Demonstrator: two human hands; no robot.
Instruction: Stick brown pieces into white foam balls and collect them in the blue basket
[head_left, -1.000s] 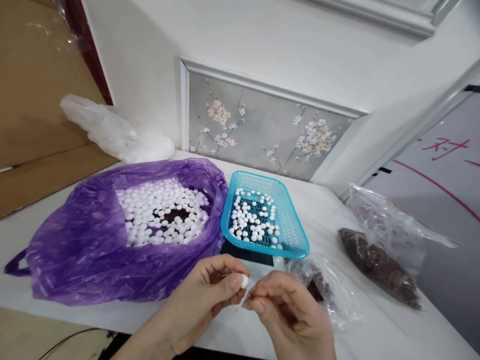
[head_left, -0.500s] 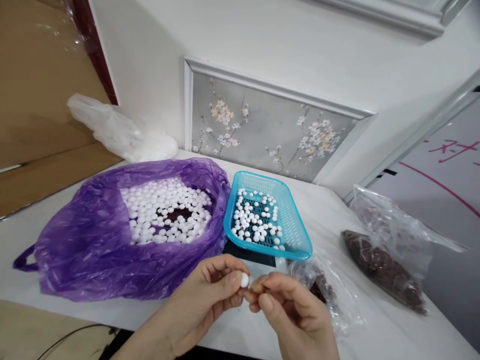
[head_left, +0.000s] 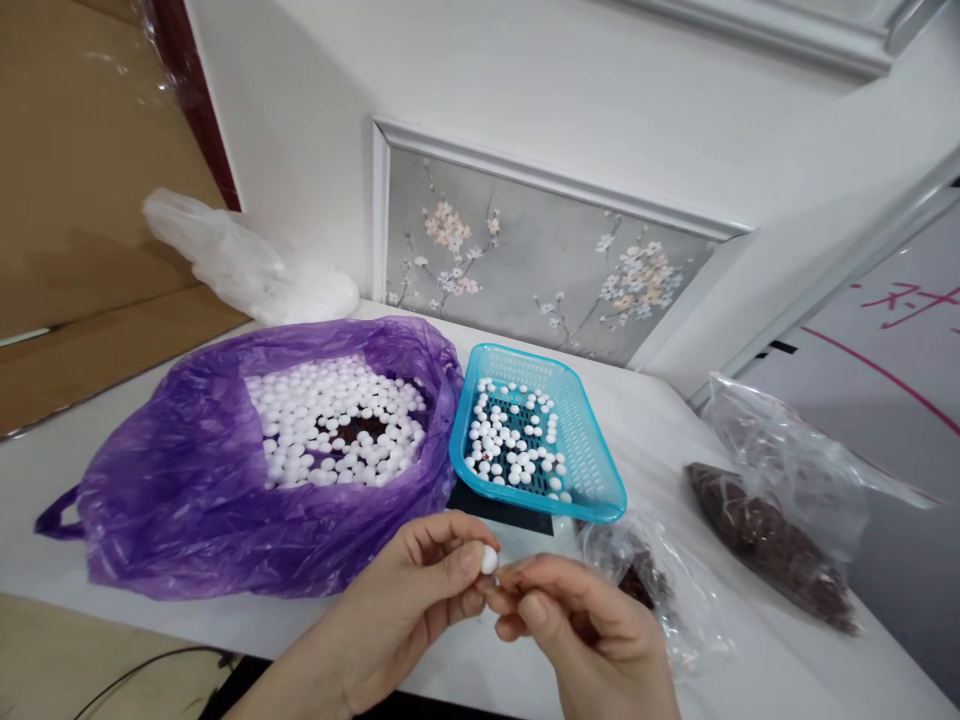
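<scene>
Your right hand has edged nearer the ball your left hand pinches, likely to steady it (whether your right grips anything, I can't tell).

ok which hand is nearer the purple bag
Left. The left hand, pinching a white ball, is by the near right side of the purple bag; the right hand is farther right, beyond the left hand.

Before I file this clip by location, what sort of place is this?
Probably an indoor work corner, perhaps a small workshop or office: a white table against a wall, a purple bag and blue basket holding small white balls, and what looks like a written-on whiteboard.
</scene>
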